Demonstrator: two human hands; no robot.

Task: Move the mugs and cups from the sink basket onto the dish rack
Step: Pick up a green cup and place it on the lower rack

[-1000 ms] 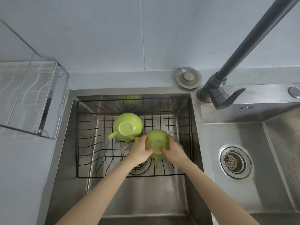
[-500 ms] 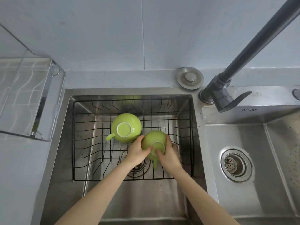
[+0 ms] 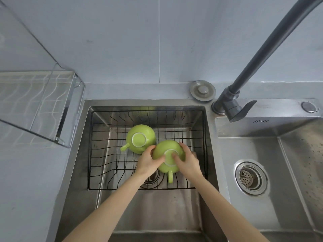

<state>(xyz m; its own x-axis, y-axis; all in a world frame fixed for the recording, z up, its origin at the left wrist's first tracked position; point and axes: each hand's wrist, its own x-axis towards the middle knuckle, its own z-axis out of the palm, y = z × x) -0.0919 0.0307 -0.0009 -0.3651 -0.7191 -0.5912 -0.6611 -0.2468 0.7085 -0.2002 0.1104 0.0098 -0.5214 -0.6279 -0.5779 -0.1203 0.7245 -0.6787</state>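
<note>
Nothing on dish rack (image 3: 35, 102) yet; both hands (image 3: 148, 163) (image 3: 188, 163) clasping near mug (image 3: 168, 155); far mug (image 3: 140, 137) waiting in sink basket (image 3: 97, 154).

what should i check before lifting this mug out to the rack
1. Both hands on the held mug: ok, left hand and right hand cup its sides.
2. Mug upside down, handle toward the person: ok.
3. Clear of the other mug: cannot tell, they look very close.
4. Dish rack has room: ok, no dishes visible on it.
5. Lifted off the sink basket: cannot tell.
</note>
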